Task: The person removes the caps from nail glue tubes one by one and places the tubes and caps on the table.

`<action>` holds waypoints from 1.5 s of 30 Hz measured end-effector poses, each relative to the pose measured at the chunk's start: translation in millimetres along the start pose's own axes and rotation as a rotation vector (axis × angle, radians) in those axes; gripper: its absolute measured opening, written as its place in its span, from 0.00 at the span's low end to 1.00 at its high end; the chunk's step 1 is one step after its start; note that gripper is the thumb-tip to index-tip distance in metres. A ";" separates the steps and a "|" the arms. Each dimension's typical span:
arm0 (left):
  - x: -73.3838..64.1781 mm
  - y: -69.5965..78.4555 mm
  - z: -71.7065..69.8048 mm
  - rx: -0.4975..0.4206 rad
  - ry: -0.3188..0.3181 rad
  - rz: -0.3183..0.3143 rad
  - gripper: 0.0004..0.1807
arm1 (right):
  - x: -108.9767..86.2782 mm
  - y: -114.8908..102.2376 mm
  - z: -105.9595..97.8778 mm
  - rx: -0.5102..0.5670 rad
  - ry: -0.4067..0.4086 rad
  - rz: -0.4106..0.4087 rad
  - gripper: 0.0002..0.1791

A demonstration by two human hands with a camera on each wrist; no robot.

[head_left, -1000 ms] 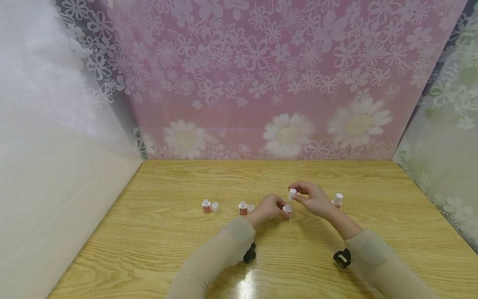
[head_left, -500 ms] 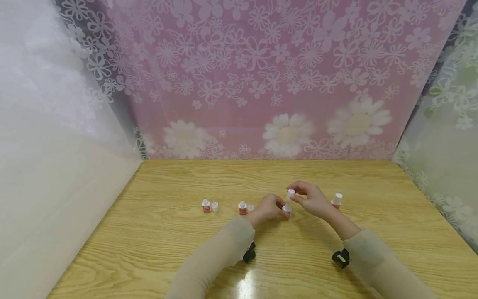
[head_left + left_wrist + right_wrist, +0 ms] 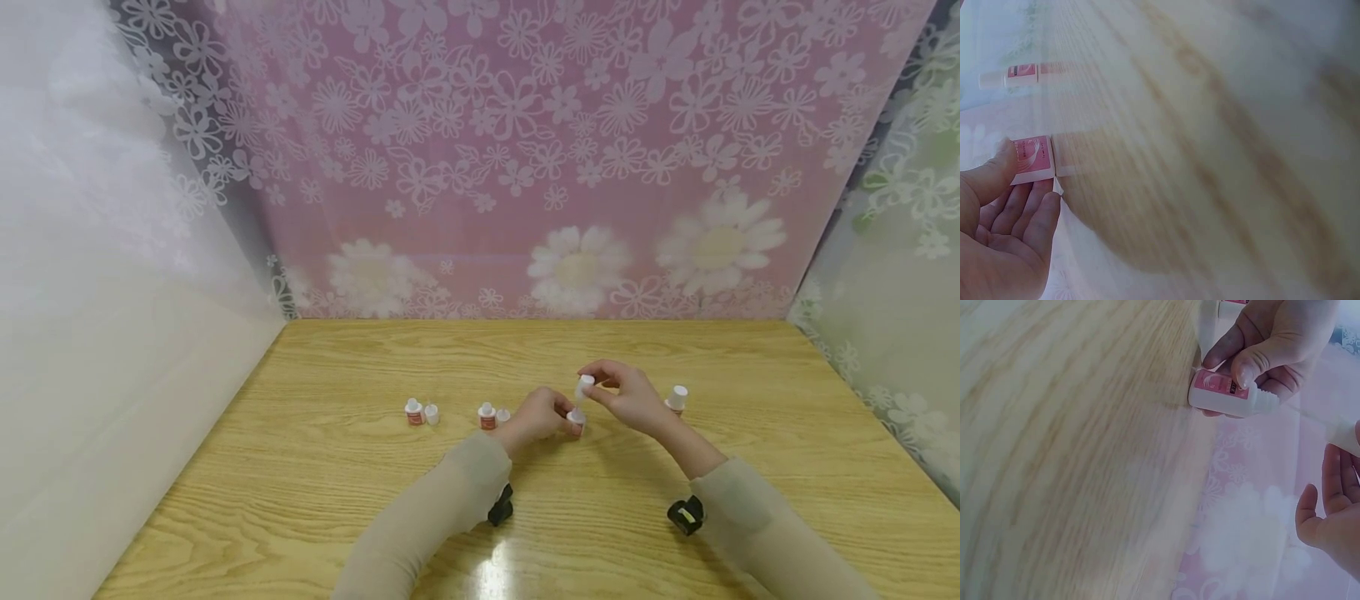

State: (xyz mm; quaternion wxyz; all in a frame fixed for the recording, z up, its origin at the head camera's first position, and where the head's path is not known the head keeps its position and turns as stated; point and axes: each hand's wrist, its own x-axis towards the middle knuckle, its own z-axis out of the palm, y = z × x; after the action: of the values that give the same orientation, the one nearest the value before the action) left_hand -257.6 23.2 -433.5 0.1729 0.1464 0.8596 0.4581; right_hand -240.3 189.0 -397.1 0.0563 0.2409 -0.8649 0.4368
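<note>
My left hand (image 3: 542, 412) pinches a small white bottle (image 3: 576, 423) with a pinkish-red label, which stands upright on the table. In the right wrist view its ridged neck (image 3: 1266, 401) is uncovered. Just above it, my right hand (image 3: 628, 402) holds a white cap (image 3: 586, 383) between thumb and fingers. A thin stem (image 3: 1310, 415) runs from this cap toward the bottle's mouth. The left wrist view shows the thumb and fingers round the bottle (image 3: 1034, 157). Beyond the right hand is another bottle (image 3: 677, 398) with its cap on, partly hidden by the wrist.
An uncapped bottle (image 3: 415, 413) stands on the left, a white cap (image 3: 432, 414) beside it. Nearer the left wrist is a second uncapped bottle (image 3: 487, 417) with its cap (image 3: 503, 416). Patterned sheets (image 3: 465, 167) wall the wooden table (image 3: 337, 500) at the back and sides.
My right hand moved the cap slightly left and down over the bottle, then raised it a little. My left hand and the bottle in it have stayed in place.
</note>
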 end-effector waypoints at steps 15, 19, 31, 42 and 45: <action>2.4 -2.9 2.2 0.002 0.003 -0.011 0.07 | -7.0 7.8 -16.9 0.187 0.077 0.047 0.17; 2.8 -3.4 2.6 0.006 0.003 -0.004 0.08 | -11.4 9.4 -21.7 0.261 0.085 0.047 0.17; 4.4 -4.9 3.2 -0.006 0.008 -0.013 0.09 | -15.9 15.1 -29.0 0.435 0.151 0.062 0.10; 4.8 -5.2 3.8 -0.015 0.004 -0.014 0.09 | -15.6 14.2 -28.0 0.533 0.163 0.086 0.05; 4.5 -5.0 3.2 -0.022 0.002 -0.014 0.08 | -15.6 13.1 -27.3 0.533 0.162 0.108 0.07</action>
State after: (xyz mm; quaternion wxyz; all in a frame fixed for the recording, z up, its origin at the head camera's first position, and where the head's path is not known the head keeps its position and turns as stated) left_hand -260.7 24.7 -440.1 0.1766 0.1380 0.8558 0.4663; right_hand -235.8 222.7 -394.7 0.0368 0.1652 -0.7236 0.6691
